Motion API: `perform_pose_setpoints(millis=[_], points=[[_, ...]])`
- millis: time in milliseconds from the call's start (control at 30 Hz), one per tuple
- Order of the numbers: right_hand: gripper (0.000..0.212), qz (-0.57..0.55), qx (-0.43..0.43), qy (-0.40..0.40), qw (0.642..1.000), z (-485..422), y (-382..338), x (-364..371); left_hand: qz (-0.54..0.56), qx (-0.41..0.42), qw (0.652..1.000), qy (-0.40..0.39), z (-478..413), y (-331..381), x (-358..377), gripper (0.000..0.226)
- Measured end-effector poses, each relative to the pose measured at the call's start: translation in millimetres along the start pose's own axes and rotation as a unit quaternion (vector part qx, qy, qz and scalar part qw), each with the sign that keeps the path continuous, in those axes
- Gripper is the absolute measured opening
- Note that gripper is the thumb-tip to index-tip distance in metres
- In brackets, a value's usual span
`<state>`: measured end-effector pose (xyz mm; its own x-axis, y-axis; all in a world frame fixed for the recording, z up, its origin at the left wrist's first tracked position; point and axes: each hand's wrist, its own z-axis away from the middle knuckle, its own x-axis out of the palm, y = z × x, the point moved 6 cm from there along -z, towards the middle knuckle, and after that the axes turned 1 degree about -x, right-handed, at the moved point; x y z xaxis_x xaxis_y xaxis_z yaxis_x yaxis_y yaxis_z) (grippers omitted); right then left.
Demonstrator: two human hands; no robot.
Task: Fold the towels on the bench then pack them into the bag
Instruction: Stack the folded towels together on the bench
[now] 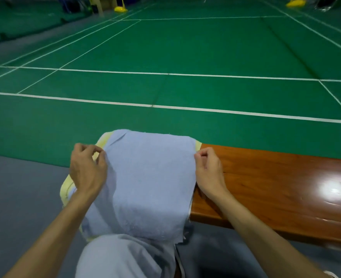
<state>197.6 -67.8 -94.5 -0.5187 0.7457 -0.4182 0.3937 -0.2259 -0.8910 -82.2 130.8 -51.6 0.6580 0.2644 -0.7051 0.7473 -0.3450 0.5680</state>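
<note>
Holds the blue towel (149, 177) at lower centre of the frame, spread over a yellow towel (103, 140) on the left end of the wooden bench (276, 187). Pinches its left edge in the curled fingers of the left hand (87, 169), and its right edge likewise in the right hand (208, 171). Runs lengthwise from the far edge toward the frame's bottom, midway between both hands. Probably calls for a side-to-side fold across that axis.
</note>
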Motion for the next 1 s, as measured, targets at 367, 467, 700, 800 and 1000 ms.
perform_pose_setpoints(millis=[367,467,700,800,1000], points=[[0.009,-0.130,0.177,0.163,0.962,-53,83,-165,0.251,-0.145,0.898,-0.331,63,146,99,0.022],[0.005,-0.138,0.215,0.136,0.957,-55,119,-211,0.371,-0.208,0.801,-0.422,104,179,134,0.063],[0.033,-0.128,0.197,0.081,0.969,-51,152,-277,0.346,-0.138,0.834,-0.407,132,210,165,0.038],[0.033,-0.093,0.187,0.099,0.973,-46,164,-292,0.298,-0.116,0.869,-0.379,134,209,175,0.035],[0.023,-0.042,0.169,0.133,0.976,-42,167,-315,0.275,-0.169,0.871,-0.370,139,203,183,0.015]])
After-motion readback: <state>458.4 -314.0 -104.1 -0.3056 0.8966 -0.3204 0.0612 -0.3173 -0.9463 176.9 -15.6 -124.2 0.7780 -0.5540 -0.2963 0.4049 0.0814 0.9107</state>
